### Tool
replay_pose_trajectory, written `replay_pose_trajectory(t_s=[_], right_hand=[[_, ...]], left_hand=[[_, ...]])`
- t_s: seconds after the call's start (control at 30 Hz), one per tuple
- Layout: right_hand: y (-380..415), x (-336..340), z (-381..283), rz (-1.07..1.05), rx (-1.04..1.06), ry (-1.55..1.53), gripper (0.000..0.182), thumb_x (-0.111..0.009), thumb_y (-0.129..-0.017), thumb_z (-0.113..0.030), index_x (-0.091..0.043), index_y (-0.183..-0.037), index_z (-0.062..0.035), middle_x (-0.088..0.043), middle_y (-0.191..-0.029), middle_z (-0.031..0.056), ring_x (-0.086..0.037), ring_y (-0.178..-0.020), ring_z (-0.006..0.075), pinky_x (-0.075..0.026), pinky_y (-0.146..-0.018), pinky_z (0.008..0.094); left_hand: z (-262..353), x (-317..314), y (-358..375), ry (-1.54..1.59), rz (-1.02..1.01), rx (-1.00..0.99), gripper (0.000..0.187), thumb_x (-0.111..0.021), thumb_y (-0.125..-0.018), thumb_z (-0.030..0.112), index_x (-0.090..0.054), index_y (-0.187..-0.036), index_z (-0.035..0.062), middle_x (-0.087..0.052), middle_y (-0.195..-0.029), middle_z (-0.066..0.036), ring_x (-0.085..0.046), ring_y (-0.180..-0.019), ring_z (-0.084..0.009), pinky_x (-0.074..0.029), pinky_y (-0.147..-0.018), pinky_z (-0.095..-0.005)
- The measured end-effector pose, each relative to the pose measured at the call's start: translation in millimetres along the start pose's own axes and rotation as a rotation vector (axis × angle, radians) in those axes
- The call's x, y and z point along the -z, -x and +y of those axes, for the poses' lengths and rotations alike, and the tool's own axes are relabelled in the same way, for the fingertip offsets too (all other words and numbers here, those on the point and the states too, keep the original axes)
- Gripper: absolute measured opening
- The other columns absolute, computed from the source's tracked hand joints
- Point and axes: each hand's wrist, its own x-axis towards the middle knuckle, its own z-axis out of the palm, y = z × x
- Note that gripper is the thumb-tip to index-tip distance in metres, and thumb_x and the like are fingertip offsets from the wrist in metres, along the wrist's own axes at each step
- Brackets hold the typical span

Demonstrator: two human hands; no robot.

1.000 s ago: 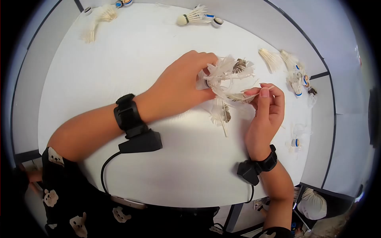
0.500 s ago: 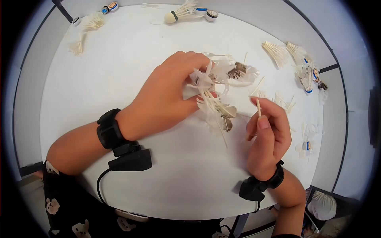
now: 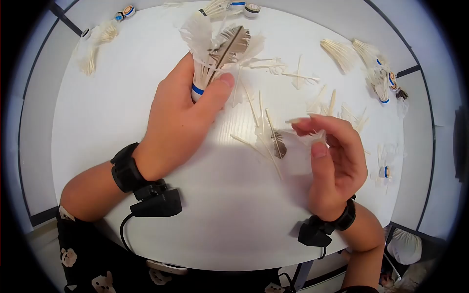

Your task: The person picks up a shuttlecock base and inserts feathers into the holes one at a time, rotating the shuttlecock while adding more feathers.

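Observation:
My left hand point(image 3: 183, 115) grips a worn shuttlecock point(image 3: 215, 49) by its base, feathers pointing up; white feathers and one brown feather splay from it, and a blue band shows at the cork end. My right hand point(image 3: 332, 156) is curled to the right of it, with a thin white feather point(image 3: 305, 119) pinched between thumb and fingertips. Below and between the hands, loose feather quills point(image 3: 259, 122) and a small brown-tipped feather point(image 3: 279, 144) lie on the round white table point(image 3: 117, 117).
More shuttlecocks and feather bunches lie at the table's far right point(image 3: 376, 73), top left point(image 3: 97, 41) and top middle point(image 3: 234, 6). A small blue-banded cork point(image 3: 385, 172) sits at the right edge. Black wrist devices with a cable point(image 3: 154, 202) are on both arms.
My left hand lifted the shuttlecock up and away, turning its feathers upright. More loose quills now lie on the table. My right hand shifted slightly, now pinching a white feather.

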Motion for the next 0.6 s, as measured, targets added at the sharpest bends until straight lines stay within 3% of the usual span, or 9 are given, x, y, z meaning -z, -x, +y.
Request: replay_pose_trajectory(t_s=[0.03, 0.07, 0.2, 0.3, 0.33, 0.43, 0.53, 0.6], right_hand=[[-1, 1, 1, -0.018, 0.002, -0.014, 0.033, -0.055, -0.087, 0.005, -0.065, -0.118, 0.009, -0.073, -0.107, 0.0176, -0.067, -0.096, 0.0242, -0.05, -0.086, 0.0319], [-1, 1, 2, -0.035, 0.004, -0.028, 0.038, -0.054, -0.085, 0.005, -0.064, -0.121, 0.0098, -0.072, -0.111, 0.019, -0.067, -0.1, 0.0256, -0.051, -0.09, 0.0333], [-4, 3, 0, -0.09, 0.031, -0.035, 0.049, -0.049, -0.08, 0.009, -0.062, -0.127, 0.0107, -0.07, -0.12, 0.0219, -0.067, -0.112, 0.03, -0.049, -0.101, 0.0369], [-5, 1, -2, -0.092, 0.039, 0.02, 0.049, -0.047, -0.081, 0.014, -0.063, -0.128, 0.0093, -0.07, -0.122, 0.021, -0.067, -0.115, 0.0304, -0.049, -0.103, 0.0369], [-5, 0, -3, -0.083, 0.039, 0.04, 0.047, -0.049, -0.083, 0.015, -0.064, -0.127, 0.0081, -0.071, -0.121, 0.0201, -0.068, -0.115, 0.0298, -0.05, -0.102, 0.0362], [-3, -3, -1, -0.059, 0.046, 0.084, 0.041, -0.055, -0.087, 0.016, -0.066, -0.125, 0.0054, -0.073, -0.117, 0.0181, -0.07, -0.111, 0.0284, -0.051, -0.1, 0.0344], [-3, -1, -6, -0.02, 0.016, 0.116, 0.037, -0.058, -0.086, 0.015, -0.07, -0.118, 0.0038, -0.075, -0.108, 0.0165, -0.072, -0.099, 0.0245, -0.055, -0.087, 0.0305], [0, -1, -6, 0.004, 0.004, 0.122, 0.035, -0.061, -0.084, 0.015, -0.073, -0.115, 0.0033, -0.074, -0.103, 0.0153, -0.071, -0.092, 0.0224, -0.054, -0.079, 0.0288]], left_hand=[[-1, -1, -1, -0.027, 0.001, -0.004, 0.025, -0.056, -0.102, 0.023, -0.057, -0.11, -0.0002, -0.061, -0.086, -0.003, -0.057, -0.077, -0.0101, -0.048, -0.071, -0.0266], [-5, 3, -3, 0.021, -0.025, -0.032, 0.033, -0.061, -0.101, 0.021, -0.06, -0.124, -0.0018, -0.069, -0.103, -0.006, -0.062, -0.093, -0.0122, -0.049, -0.085, -0.0277], [-9, 0, -3, 0.122, -0.053, -0.057, 0.033, -0.059, -0.102, 0.02, -0.058, -0.128, -0.0005, -0.069, -0.114, -0.007, -0.06, -0.1, -0.0122, -0.047, -0.089, -0.0284], [-4, 1, -2, 0.099, -0.012, -0.075, 0.029, -0.054, -0.104, 0.022, -0.058, -0.121, -0.0006, -0.066, -0.124, -0.013, -0.057, -0.121, -0.0201, -0.039, -0.109, -0.0351], [-4, 4, -1, 0.076, -0.023, -0.044, 0.029, -0.055, -0.104, 0.022, -0.058, -0.122, -0.0004, -0.064, -0.13, -0.013, -0.057, -0.119, -0.018, -0.04, -0.108, -0.0339], [-7, 2, -1, 0.073, -0.031, -0.062, 0.023, -0.058, -0.101, 0.019, -0.059, -0.116, 0.0002, -0.065, -0.117, -0.009, -0.056, -0.107, -0.0135, -0.044, -0.096, -0.0294], [-6, -1, 2, 0.172, -0.152, -0.082, 0.02, -0.06, -0.099, 0.015, -0.059, -0.114, 0.0007, -0.063, -0.109, -0.006, -0.055, -0.1, -0.0121, -0.044, -0.09, -0.0283], [5, 5, 3, 0.086, -0.238, 0.032, 0.02, -0.061, -0.096, 0.01, -0.059, -0.114, 0.0011, -0.061, -0.106, -0.004, -0.055, -0.094, -0.0113, -0.045, -0.086, -0.0277]])
